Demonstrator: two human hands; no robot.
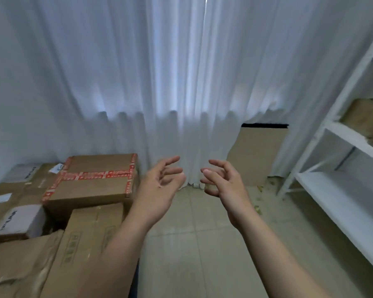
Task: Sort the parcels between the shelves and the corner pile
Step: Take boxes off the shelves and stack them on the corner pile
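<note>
Parcels (pixel 88 237) sit stacked in the corner to my lower left, with the taped box (pixel 91 186) on top, just beside my left hand (pixel 157 186). Both hands hang empty before me, fingers loosely spread. My right hand (pixel 224 181) is near the left, not touching it. Shelves (pixel 342 203) stand to my right, well apart from the stack. The taped box's long side runs across me, so I judge the left hand reaches it first and the right must cross over.

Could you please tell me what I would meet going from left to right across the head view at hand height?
White box, red-taped box, left hand, right hand, leaning cardboard sheet, white shelves.
</note>
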